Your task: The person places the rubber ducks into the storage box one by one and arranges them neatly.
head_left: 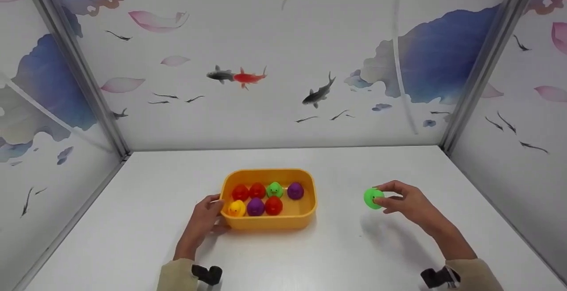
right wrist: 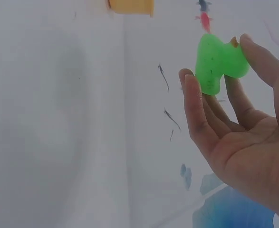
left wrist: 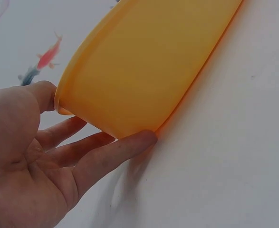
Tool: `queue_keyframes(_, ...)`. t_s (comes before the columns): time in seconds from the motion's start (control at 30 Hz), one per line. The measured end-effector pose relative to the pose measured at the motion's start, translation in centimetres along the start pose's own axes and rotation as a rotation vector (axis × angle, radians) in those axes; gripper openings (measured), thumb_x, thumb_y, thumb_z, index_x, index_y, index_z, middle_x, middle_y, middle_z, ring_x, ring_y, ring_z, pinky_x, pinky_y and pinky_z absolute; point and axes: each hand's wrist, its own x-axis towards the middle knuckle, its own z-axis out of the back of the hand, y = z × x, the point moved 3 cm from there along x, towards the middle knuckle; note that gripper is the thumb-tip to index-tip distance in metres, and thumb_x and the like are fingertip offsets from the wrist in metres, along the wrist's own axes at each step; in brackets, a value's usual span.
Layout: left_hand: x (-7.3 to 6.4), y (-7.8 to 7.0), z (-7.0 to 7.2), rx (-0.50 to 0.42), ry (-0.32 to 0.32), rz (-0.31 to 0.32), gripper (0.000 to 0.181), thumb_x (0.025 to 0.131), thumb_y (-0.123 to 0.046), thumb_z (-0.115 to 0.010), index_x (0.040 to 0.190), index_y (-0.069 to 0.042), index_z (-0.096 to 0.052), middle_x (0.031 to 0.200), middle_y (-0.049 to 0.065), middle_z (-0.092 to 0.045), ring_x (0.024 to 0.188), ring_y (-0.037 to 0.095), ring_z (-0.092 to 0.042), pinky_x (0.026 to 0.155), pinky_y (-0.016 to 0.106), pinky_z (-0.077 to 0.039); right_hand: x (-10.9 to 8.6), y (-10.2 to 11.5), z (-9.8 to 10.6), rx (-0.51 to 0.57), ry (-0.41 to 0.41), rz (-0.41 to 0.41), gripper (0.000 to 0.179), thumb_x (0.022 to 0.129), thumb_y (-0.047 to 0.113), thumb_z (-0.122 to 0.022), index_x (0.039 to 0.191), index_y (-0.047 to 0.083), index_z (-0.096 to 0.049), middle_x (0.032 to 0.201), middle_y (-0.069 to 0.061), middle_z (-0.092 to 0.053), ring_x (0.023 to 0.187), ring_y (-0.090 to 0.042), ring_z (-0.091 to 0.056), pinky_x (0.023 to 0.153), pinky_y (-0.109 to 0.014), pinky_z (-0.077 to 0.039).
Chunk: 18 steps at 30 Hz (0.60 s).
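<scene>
A yellow plastic tub stands on the white table, with several small rubber ducks inside. Its left end is held by my left hand; in the left wrist view the thumb lies along the lower corner and the other fingers reach toward the rim. To the right of the tub, my right hand pinches a green rubber duck above the table. From the right wrist, the green duck shows side-on between thumb and fingers, its orange beak close to one fingertip.
Inside the tub are red ducks, purple ducks, a yellow duck and another green duck. Printed white panels wall in the table at the back and both sides.
</scene>
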Motion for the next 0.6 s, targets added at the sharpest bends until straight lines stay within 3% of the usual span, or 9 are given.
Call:
queue_keyframes(0.13, 0.1, 0.1, -0.1, -0.008, -0.004, 0.005, 0.048, 0.104, -0.028, -0.048, 0.146, -0.006, -0.044, 0.142, 0.023, -0.056, 0.118, 0.033, -0.064, 0.080, 0.039, -0.064, 0.4, 0.7, -1.3, 0.003, -0.003, 0.010, 0.047, 0.088, 0.031, -0.076, 0.125, 0.005, -0.062, 0.141, -0.018, -0.056, 0.102, -0.003, -0.070, 0.085, -0.025, -0.060)
queue_keyframes(0.4, 0.1, 0.5, -0.1, -0.022, 0.002, 0.013, 0.049, 0.104, -0.029, -0.049, 0.146, -0.006, -0.044, 0.141, 0.022, -0.056, 0.118, 0.032, -0.064, 0.081, 0.039, -0.064, 1.8, 3.1, -4.2, -0.032, 0.003, 0.019, 0.050, 0.091, 0.038, -0.072, 0.128, 0.007, -0.060, 0.129, -0.014, -0.061, 0.104, -0.014, -0.069, 0.083, -0.025, -0.060)
queue_keyframes(0.6, 0.2, 0.2, 0.0, -0.015, -0.005, -0.014, 0.047, 0.104, -0.028, -0.049, 0.145, -0.005, -0.046, 0.138, 0.022, -0.058, 0.114, 0.030, -0.065, 0.082, 0.039, -0.063, 3.1, 4.9, -6.1, -0.031, 0.001, 0.018, 0.046, 0.090, 0.037, -0.073, 0.125, 0.009, -0.064, 0.136, -0.014, -0.061, 0.105, -0.020, -0.070, 0.090, -0.030, -0.060)
